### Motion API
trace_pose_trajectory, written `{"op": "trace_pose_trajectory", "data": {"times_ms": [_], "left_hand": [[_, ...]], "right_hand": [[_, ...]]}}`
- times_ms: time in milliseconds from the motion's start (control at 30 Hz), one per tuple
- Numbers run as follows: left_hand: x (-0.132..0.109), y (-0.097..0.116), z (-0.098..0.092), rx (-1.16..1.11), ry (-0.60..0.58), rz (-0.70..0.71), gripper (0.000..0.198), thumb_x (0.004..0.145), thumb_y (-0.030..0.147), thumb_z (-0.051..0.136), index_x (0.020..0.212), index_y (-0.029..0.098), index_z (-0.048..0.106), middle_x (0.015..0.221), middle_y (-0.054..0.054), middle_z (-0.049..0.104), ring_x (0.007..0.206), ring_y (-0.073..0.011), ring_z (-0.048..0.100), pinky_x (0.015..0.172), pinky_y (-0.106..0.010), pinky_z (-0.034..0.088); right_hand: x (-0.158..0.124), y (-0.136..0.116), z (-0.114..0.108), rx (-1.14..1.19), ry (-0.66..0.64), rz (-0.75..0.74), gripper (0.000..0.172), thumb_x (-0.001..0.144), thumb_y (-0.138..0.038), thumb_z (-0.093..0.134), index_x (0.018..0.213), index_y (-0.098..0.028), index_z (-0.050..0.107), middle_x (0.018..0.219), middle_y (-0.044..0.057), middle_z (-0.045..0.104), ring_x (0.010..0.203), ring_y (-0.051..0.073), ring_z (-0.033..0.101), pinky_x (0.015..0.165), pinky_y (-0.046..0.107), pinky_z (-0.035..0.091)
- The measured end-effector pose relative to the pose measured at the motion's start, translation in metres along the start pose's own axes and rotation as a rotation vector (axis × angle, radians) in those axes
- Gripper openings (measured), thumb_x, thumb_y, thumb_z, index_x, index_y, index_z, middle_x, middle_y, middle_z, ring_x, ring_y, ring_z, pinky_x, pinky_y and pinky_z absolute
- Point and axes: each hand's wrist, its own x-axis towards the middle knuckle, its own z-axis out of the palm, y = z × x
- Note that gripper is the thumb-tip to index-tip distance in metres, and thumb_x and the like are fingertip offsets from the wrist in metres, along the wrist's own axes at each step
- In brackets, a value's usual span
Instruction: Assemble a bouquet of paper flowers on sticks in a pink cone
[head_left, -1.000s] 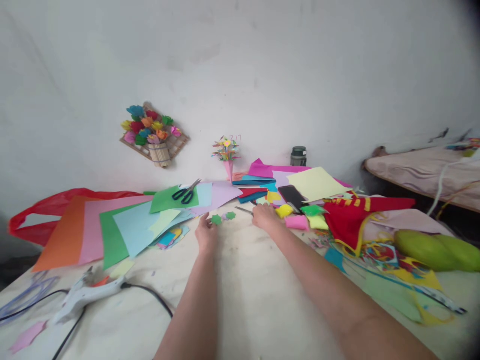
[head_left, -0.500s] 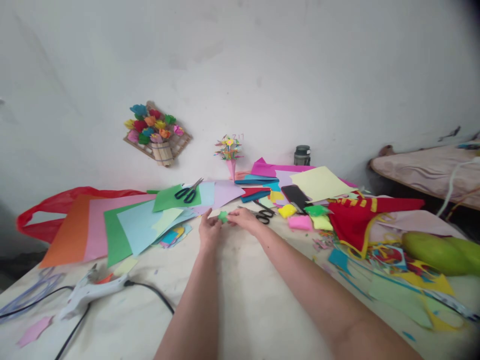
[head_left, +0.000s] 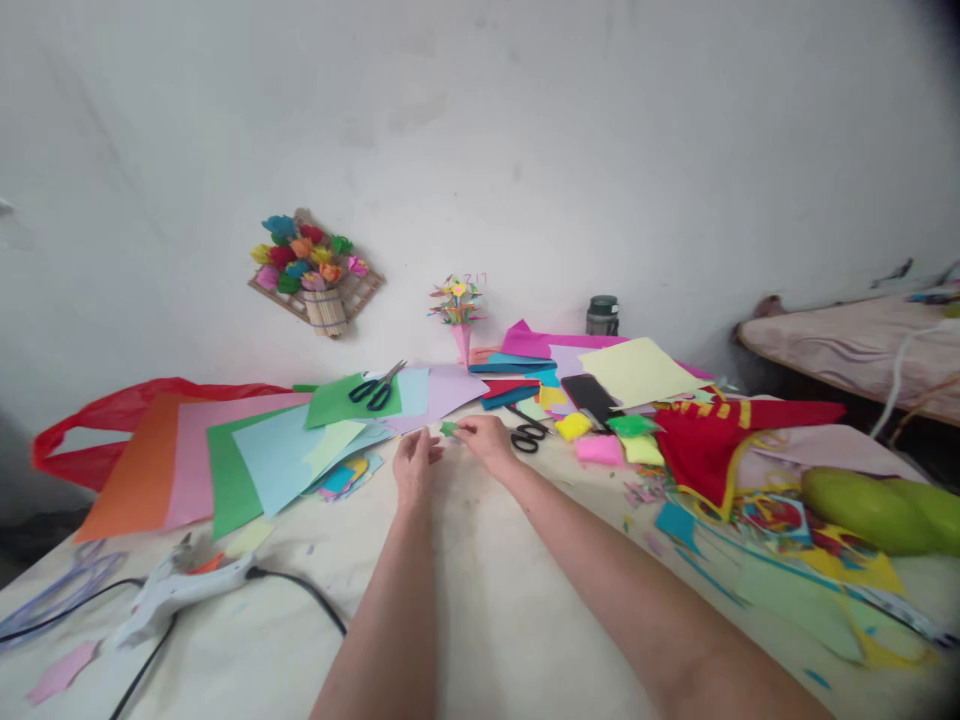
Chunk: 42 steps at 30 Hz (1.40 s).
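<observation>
Between the finger and thumb of my right hand (head_left: pixel 484 440) is a small green paper piece (head_left: pixel 449 428), held just above the table. My left hand (head_left: pixel 415 462) is beside it on the left, its fingers loosely bent and apart, with a small gap to the paper and nothing visible in them. Black-handled scissors (head_left: pixel 528 436) lie close to the right of my right hand. Coloured paper sheets (head_left: pixel 277 455) spread out to the left of my left hand, with small paper cutouts (head_left: pixel 346 478) at their edge.
A white glue gun (head_left: pixel 184 595) with a black cord lies at the front left. Other scissors (head_left: pixel 377 388) rest on green paper. A phone (head_left: pixel 591 398), a pink packet (head_left: pixel 600 450), red cloth (head_left: pixel 697 450), paper scraps and green fruit (head_left: pixel 862 505) fill the right side.
My left hand has let go of the green paper piece and moved slightly left and down. The right hand still holds the piece, now turned a little.
</observation>
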Motion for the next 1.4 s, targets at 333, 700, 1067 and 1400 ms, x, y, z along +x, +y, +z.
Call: {"op": "trace_pose_trajectory", "data": {"times_ms": [333,700,1067,1400], "left_hand": [[-0.002,0.006,-0.001,0.101,-0.174,-0.110,0.036,0.057,0.048,0.067,0.054,0.014,0.056,0.049,-0.003,0.060,0.042,-0.0117,0.050,0.045,-0.024,0.038],[-0.006,0.008,-0.001,0.083,-0.226,-0.036,0.037,0.059,0.049,0.067,0.065,0.014,0.056,0.059,-0.003,0.064,0.050,-0.0105,0.052,0.050,-0.022,0.038],[-0.009,0.011,0.000,0.214,-0.280,0.044,0.044,0.062,0.059,0.063,0.065,0.015,0.056,0.059,-0.001,0.059,0.052,-0.0108,0.050,0.052,-0.023,0.039],[-0.004,0.002,-0.002,0.265,-0.247,0.126,0.040,0.068,0.056,0.060,0.065,0.016,0.054,0.052,0.002,0.051,0.049,-0.0104,0.045,0.053,-0.023,0.036]], "right_hand": [[-0.014,0.007,-0.005,-0.490,0.064,-0.684,0.023,0.087,-0.015,0.049,0.088,-0.023,0.071,0.104,0.005,0.068,0.088,0.016,0.059,0.079,0.030,0.040],[-0.003,0.010,-0.002,0.267,-0.003,0.030,0.024,0.079,-0.023,0.050,0.094,-0.021,0.068,0.089,0.002,0.070,0.081,0.016,0.062,0.074,0.027,0.045],[-0.002,-0.005,0.000,0.503,-0.063,0.205,0.019,0.066,-0.027,0.064,0.053,-0.017,0.053,0.043,-0.007,0.047,0.046,0.007,0.047,0.048,0.019,0.035],[-0.003,-0.007,0.001,0.520,-0.067,0.254,0.019,0.063,-0.026,0.068,0.052,-0.016,0.056,0.045,-0.005,0.052,0.049,0.009,0.050,0.049,0.020,0.036]]}}
